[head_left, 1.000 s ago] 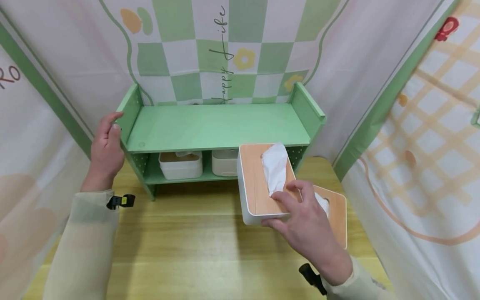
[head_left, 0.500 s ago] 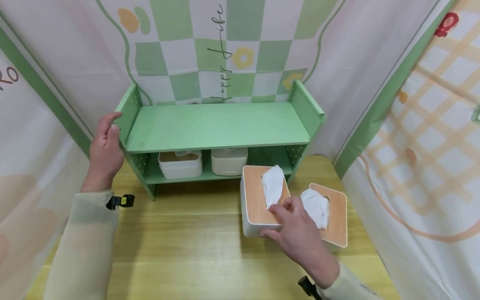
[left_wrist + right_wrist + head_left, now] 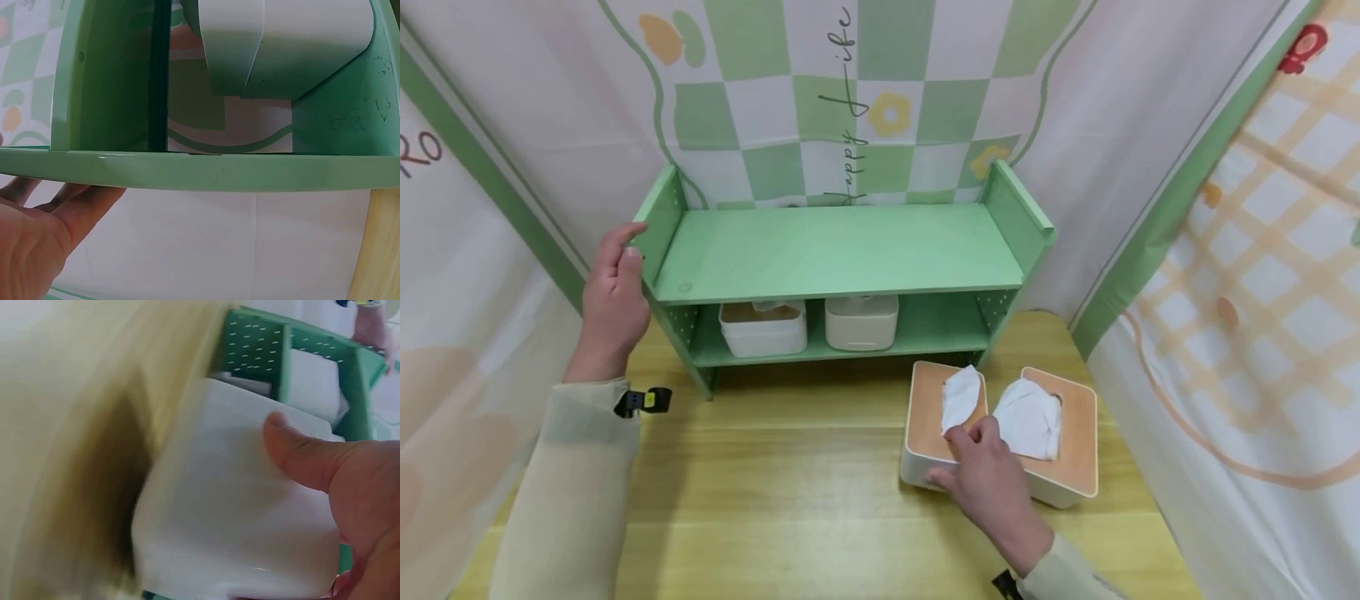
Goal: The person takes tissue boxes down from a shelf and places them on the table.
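Note:
My right hand [image 3: 992, 479] grips a white tissue box [image 3: 936, 450] with a wood-look lid. Its thumb presses the near side wall, and other fingers lie over the lid by the protruding tissue [image 3: 960, 397]. The right wrist view shows the thumb [image 3: 300, 447] along the white wall. A second tissue box [image 3: 1078, 442] stands close on its right, a crumpled tissue lying over its lid. At the left end of the green shelf [image 3: 842, 254], my left hand [image 3: 613, 304] rests against the side panel. In the left wrist view its fingers [image 3: 87, 209] lie along the panel's outer face.
On the lower shelf board, a white box [image 3: 765, 333] with a tissue on top stands left of a cream lidded box [image 3: 861, 325]. The wooden table [image 3: 760, 500] lies in front. Printed curtains [image 3: 1247, 333] enclose the back and both sides.
My right hand has brought the tissue box down and toward me, away from the shelf front, then right beside the second box. The left hand stays at the side panel.

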Available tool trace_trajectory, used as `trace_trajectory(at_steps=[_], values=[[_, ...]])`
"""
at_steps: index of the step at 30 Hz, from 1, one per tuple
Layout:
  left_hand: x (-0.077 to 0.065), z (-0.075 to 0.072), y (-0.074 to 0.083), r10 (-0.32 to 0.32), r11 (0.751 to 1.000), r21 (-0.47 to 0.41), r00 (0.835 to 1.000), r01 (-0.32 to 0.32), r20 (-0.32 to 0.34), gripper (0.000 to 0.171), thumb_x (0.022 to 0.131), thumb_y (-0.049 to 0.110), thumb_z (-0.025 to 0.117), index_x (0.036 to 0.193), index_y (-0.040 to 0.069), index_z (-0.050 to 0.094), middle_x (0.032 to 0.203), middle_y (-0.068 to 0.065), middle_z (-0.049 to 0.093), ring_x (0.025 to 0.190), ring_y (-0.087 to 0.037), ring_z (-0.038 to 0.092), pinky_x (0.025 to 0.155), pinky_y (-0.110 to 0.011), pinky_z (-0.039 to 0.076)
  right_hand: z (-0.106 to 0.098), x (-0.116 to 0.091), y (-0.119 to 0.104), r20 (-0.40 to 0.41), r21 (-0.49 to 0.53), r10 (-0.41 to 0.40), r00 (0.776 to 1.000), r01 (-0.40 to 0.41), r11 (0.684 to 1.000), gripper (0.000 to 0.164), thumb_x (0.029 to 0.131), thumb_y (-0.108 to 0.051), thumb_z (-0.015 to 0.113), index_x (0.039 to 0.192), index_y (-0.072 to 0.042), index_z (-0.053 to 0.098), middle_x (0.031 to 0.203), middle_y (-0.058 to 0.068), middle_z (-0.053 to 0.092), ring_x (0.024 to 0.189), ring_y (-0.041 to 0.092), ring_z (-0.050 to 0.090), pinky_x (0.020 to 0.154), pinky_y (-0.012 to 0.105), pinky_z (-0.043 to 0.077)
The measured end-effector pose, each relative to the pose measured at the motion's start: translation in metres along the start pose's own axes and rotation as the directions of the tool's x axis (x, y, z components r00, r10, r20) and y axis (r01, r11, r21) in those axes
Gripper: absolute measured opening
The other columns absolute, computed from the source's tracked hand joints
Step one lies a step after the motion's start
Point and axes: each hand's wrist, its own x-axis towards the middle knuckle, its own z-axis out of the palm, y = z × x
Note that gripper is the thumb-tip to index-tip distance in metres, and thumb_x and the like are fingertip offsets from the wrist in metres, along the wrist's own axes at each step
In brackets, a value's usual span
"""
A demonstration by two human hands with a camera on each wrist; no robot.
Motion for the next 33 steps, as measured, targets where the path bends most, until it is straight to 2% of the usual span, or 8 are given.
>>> trace_trajectory(at_steps=[4,10,13,16,20,23,25,33], values=[[0.000,0.001,0.000,-0.011,1.000,-0.018,1.000,0.011,0.008,0.045,0.107,0.048,0.025,0.149,0.042,0.039,0.076,-0.008,0.034,0.052,-0.016,0.030,0.055,-0.036,0.032,0.010,-0.002,0.007,-0.076,-0.040,-0.033,0.997,0.030,0.999,0.053,0.061,-0.045,0.092,0.089,-0.012,0.061,0.085,0.010,0.038,0.053,0.022,0.040,0.046,0.037,0.038],[-0.001,0.000,-0.001,-0.005,1.000,-0.002,1.000,0.005,-0.014,0.046,0.107,0.048,0.025,0.150,0.041,0.039,0.076,-0.009,0.034,0.053,-0.017,0.030,0.061,-0.037,0.032,0.013,-0.003,0.011,-0.120,-0.131,-0.057,0.991,0.041,0.990,0.042,0.070,-0.037,0.089,0.103,-0.014,0.074,0.084,0.009,0.046,0.072,0.031,0.044,0.059,0.043,0.034],[0.000,0.001,-0.002,-0.008,1.000,-0.009,1.000,0.008,-0.010,0.046,0.107,0.048,0.024,0.150,0.040,0.038,0.078,-0.011,0.034,0.054,-0.017,0.030,0.064,-0.038,0.031,0.011,-0.003,0.013,-0.086,-0.119,0.011,0.996,-0.021,0.993,0.047,0.071,-0.036,0.088,0.108,-0.014,0.070,0.092,0.012,0.048,0.083,0.035,0.047,0.065,0.045,0.034],[0.000,0.001,-0.002,-0.011,1.000,-0.018,1.000,0.011,-0.002,0.047,0.107,0.048,0.024,0.151,0.040,0.038,0.083,-0.011,0.035,0.058,-0.018,0.031,0.069,-0.038,0.031,0.008,-0.004,0.013,-0.028,-0.103,0.088,0.996,-0.091,0.991,0.056,0.074,-0.041,0.086,0.118,-0.013,0.065,0.113,0.024,0.049,0.104,0.046,0.047,0.078,0.054,0.037],[0.000,0.001,0.000,-0.010,1.000,-0.009,1.000,0.010,-0.003,0.047,0.107,0.048,0.023,0.151,0.039,0.037,0.088,-0.010,0.036,0.061,-0.021,0.032,0.073,-0.039,0.030,0.002,-0.005,0.012,0.097,-0.164,0.156,0.983,-0.139,0.977,0.066,0.087,-0.049,0.072,0.142,-0.016,0.055,0.141,0.041,0.032,0.127,0.065,0.028,0.093,0.076,0.027],[-0.001,0.000,0.000,-0.017,1.000,-0.009,1.000,0.017,0.001,0.047,0.107,0.047,0.023,0.152,0.040,0.037,0.096,-0.007,0.039,0.064,-0.022,0.033,0.079,-0.038,0.030,0.001,-0.008,0.009,0.171,-0.218,0.190,0.967,-0.150,0.964,0.065,0.095,-0.053,0.059,0.150,-0.022,0.046,0.142,0.049,0.023,0.127,0.070,0.022,0.094,0.081,0.019],[-0.001,0.000,0.000,-0.018,1.000,-0.017,1.000,0.019,0.005,0.047,0.107,0.047,0.023,0.152,0.040,0.037,0.095,-0.008,0.039,0.064,-0.021,0.032,0.077,-0.038,0.030,0.001,-0.010,0.009,0.185,-0.238,0.198,0.962,-0.152,0.959,0.062,0.098,-0.053,0.054,0.152,-0.023,0.045,0.139,0.053,0.021,0.126,0.071,0.022,0.094,0.081,0.018],[0.000,0.001,0.000,-0.012,1.000,-0.015,1.000,0.012,0.004,0.047,0.107,0.047,0.024,0.151,0.039,0.038,0.080,-0.010,0.034,0.055,-0.016,0.031,0.064,-0.037,0.031,0.001,-0.016,0.015,0.153,-0.243,0.178,0.972,-0.137,0.960,0.055,0.101,-0.043,0.054,0.151,-0.021,0.046,0.134,0.056,0.023,0.125,0.071,0.026,0.095,0.081,0.019]])
